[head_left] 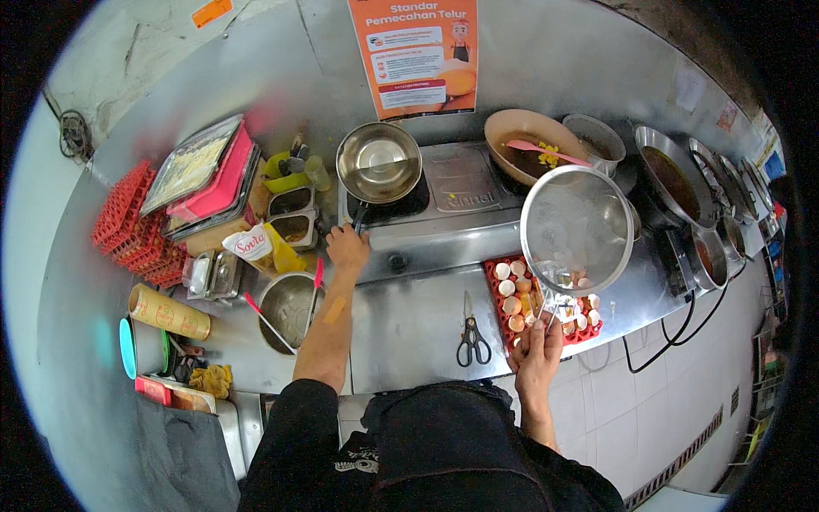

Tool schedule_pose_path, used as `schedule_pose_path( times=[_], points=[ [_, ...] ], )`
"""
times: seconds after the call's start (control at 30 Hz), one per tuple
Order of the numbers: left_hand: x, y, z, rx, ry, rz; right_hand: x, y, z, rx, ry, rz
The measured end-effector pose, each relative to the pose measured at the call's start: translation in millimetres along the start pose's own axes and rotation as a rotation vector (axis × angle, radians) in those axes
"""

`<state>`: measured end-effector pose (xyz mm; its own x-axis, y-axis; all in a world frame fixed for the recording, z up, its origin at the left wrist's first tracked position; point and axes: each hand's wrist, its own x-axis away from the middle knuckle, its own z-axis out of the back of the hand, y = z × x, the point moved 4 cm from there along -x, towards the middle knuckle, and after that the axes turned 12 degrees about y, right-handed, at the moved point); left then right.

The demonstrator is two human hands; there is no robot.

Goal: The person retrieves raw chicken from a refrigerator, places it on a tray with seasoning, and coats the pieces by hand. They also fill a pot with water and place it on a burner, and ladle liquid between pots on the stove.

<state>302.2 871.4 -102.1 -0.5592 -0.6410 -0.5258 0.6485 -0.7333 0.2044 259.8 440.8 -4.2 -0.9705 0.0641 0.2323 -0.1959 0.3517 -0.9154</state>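
Note:
My left hand is closed around the handle of a steel pan, which sits on the left burner of a two-burner gas stove. The pan's inside is bare, shiny metal with a band of shadow or liquid in it; I cannot tell which. In my right hand is the wire handle of a round fine-mesh strainer, raised over the counter. Beneath the strainer, a red egg tray holds several cracked eggshells, partly hidden by it.
Black-handled scissors lie left of the egg tray. A steel bowl with red-tipped utensils stands at left, near a yellow Sovia pouch. A brown wok with a pink spatula occupies the right burner. Pans of dark liquid line the right.

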Motion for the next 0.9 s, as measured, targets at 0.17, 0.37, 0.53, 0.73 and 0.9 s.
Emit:
schedule_pose_path(
  times=[0.17, 0.37, 0.53, 0.73, 0.9],
  points=[
    [-8.7, -1.4, 2.0, 0.229, -0.141, 0.038, -5.8, 12.9, -0.2, -0.043, 0.106, 0.022],
    [-42.2, 0.0, 41.4, 0.241, -0.210, -0.035, -5.8, 14.3, -16.6, -0.004, 0.108, 0.029],
    [-94.0, -9.0, 66.6, 0.278, -0.319, -0.160, 6.9, 15.4, -29.7, -0.051, 0.106, 0.004],
    [-123.5, -23.2, 84.7, 0.365, -0.509, -0.223, 21.4, 23.6, -24.3, 0.008, 0.105, 0.022],
    [-133.3, -30.2, 87.7, 0.303, -0.556, -0.316, 31.5, 39.7, -19.3, 0.069, 0.109, -0.011]
  ],
)
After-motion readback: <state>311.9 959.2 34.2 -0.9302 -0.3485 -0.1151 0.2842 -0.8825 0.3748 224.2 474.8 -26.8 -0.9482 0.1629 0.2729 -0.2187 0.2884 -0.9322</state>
